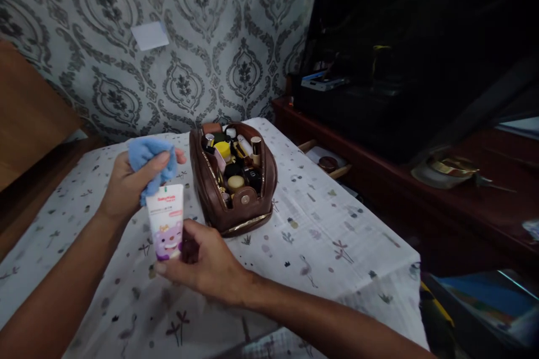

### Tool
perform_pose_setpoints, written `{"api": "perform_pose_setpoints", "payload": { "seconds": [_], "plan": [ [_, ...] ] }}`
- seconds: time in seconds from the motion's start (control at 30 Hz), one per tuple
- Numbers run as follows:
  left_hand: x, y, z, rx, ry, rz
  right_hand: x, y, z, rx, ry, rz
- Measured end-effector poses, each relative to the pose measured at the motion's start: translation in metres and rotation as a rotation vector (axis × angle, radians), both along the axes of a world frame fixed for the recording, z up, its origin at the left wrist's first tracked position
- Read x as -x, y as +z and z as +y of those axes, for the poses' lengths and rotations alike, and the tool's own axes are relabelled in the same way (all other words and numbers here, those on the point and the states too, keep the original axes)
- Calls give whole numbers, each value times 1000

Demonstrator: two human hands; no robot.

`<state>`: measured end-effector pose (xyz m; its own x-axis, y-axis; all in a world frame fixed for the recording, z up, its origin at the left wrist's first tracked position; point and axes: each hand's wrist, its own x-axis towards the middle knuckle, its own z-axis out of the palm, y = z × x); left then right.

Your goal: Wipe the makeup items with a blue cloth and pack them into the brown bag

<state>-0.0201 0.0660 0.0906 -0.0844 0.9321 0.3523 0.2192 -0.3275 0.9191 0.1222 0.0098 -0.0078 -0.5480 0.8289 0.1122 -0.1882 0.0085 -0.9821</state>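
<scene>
My right hand (214,261) grips a white squeeze tube (167,219) by its lower end, thumb in front. The tube is upright, with red lettering and a purple cartoon bear on its face. Bunched in my left hand (130,179) is a light blue cloth (147,156), pinched under the thumb, its lower edge against the tube's top. Beyond both hands stands a brown leather toiletry bag (210,210), unzipped, packed with several bottles, jars and cosmetics. A yellow-lidded jar (223,150) and a gold-capped bottle (256,146) show among them.
A white patterned cloth (320,235) covers the table. To the right, an open drawer (343,170) juts from a dark red cabinet (379,196) below a large black screen (412,67). Patterned wallpaper (202,39) rises behind; a brown cardboard-like panel (33,118) stands at left.
</scene>
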Motion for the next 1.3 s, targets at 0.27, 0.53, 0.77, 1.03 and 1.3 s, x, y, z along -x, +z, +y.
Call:
{"api": "perform_pose_setpoints", "payload": {
  "seconds": [0.27,0.53,0.77,1.03,1.3],
  "plan": [
    [-13,-1,32,-238,-124,506,-58,37,-7,159,-68,80],
    [-22,2,53,-229,-331,815,-96,48,-8,67,-157,-66],
    [-16,3,58,-251,-312,922,-115,73,15,-47,-358,-248],
    [-12,-3,46,-243,-304,799,-110,102,70,-252,-459,-690],
    [-6,-9,48,-229,-294,729,-115,112,97,-555,-515,-797]
  ]
}}
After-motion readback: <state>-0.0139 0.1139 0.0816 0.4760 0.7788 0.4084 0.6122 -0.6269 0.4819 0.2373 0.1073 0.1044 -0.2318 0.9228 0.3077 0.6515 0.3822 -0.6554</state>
